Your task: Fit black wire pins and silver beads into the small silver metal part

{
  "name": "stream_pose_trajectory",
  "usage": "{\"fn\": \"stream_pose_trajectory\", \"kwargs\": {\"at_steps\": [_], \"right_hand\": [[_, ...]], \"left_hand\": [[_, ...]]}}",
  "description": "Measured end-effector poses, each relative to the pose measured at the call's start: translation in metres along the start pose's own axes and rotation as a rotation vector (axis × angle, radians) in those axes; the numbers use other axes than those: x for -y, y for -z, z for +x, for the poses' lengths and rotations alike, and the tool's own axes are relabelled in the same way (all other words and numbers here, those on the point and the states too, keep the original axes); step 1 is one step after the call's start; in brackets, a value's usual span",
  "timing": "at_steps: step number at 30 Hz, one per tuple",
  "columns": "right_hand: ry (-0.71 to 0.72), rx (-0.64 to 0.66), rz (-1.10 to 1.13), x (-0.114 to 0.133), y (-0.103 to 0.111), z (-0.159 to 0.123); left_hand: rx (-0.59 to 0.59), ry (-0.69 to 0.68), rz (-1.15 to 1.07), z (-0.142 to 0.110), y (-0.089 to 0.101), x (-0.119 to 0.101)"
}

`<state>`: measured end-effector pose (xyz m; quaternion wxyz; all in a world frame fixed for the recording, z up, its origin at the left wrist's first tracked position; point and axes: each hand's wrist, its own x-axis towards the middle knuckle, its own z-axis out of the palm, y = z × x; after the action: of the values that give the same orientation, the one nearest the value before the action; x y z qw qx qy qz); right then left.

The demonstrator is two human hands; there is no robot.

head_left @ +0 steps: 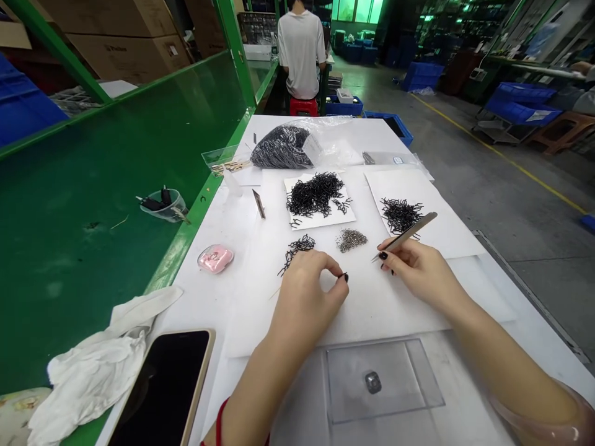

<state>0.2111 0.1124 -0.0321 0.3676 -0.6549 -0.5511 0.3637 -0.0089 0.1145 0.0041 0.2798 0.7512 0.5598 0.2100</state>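
Midway across white tabletop (199,303): left hand (309,294) pinches tiny dark piece (342,274); right hand (413,266), apart, grips slim silver metal tweezers (413,230), axis slanting toward near-left corner, tips just right of piece.

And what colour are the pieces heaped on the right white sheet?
The pieces are black, seen best in the head view.

Tweezers (417,227) look metal; the tray (346,393), glossy plastic.
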Motion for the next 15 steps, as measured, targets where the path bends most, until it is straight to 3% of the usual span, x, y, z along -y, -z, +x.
{"fn": "stream_pose_trajectory", "kwargs": {"at_steps": [3, 8, 15], "right_hand": [[-0.012, -0.015, 0.039, 0.006, -0.003, 0.004], [0.051, -0.094, 0.206, 0.015, -0.017, 0.015], [0.077, -0.164, 0.278, 0.006, -0.027, 0.02]], "left_hand": [[0.026, 0.084, -0.127, -0.001, 0.004, -0.003], [0.173, 0.241, -0.378, 0.002, 0.003, 0.0], [0.31, 0.37, -0.487, 0.0, 0.005, -0.007]]}}
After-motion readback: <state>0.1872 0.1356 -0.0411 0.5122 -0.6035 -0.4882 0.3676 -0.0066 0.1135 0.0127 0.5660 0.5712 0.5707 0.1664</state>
